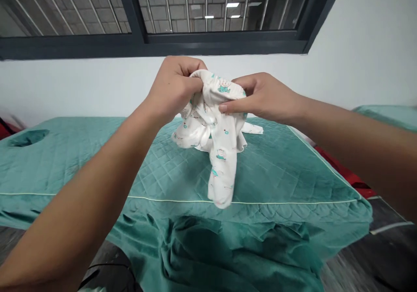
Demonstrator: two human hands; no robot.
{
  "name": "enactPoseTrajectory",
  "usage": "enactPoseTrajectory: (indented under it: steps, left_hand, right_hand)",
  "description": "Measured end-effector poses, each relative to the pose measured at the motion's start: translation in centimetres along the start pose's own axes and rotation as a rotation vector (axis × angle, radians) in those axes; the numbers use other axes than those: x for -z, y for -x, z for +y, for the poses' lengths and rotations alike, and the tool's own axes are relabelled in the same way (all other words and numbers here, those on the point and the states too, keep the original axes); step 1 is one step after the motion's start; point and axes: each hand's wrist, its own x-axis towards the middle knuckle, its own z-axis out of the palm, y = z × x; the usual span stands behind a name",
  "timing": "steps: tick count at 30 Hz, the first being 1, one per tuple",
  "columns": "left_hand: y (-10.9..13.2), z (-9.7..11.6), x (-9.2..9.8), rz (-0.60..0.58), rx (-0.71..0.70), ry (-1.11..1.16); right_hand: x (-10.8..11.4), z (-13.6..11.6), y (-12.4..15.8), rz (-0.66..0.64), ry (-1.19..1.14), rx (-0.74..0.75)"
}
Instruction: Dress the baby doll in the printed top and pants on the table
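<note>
A small white garment (224, 140) with green and brown cartoon prints hangs bunched between my hands, above a green quilted bed cover. My left hand (179, 83) is closed on its upper left edge, fingers curled into the cloth. My right hand (257, 96) pinches the upper right part, with the thumb in front and the fingers behind the fabric. One sleeve-like part dangles down toward the bed's front edge. Another narrow white end reaches out to the right behind the garment, over the cover.
The green quilted cover (270, 166) spreads over the bed, its skirt draping in folds at the front. A round hole (28, 137) is at its left. Behind stand a white wall and a dark-framed window (221, 42) with bars. Red material (348, 172) shows at the right.
</note>
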Motion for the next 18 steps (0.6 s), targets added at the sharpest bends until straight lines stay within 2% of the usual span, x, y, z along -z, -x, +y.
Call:
enactPoseTrajectory:
  steps: [2,5,9,14,16,18]
  left_hand:
    - [0.2,-0.7,0.3,0.054,-0.007,0.056]
    - [0.7,-1.6,0.5,0.04,0.056,0.096]
    - [1.0,-1.9,0.3,-0.076,0.177,0.17]
    - [0.8,-1.3,-0.5,-0.098,0.279,0.281]
    - [0.9,-1.3,-1.2,-0.189,0.258,0.367]
    - [1.1,-1.4,-1.9,-0.353,0.257,0.416]
  right_hand:
    - [0.1,-0.2,0.4,-0.058,0.008,0.002]
    - [0.2,0.3,1.2,-0.054,0.005,0.005]
    - [0.3,1.5,2.0,0.066,-0.018,0.018]
    - [0.2,1.7,2.5,0.194,-0.215,-0.012]
    - [-0.1,1.3,2.4,0.234,-0.311,-0.041]
    - [-0.4,0.9,2.3,0.269,-0.38,-0.048]
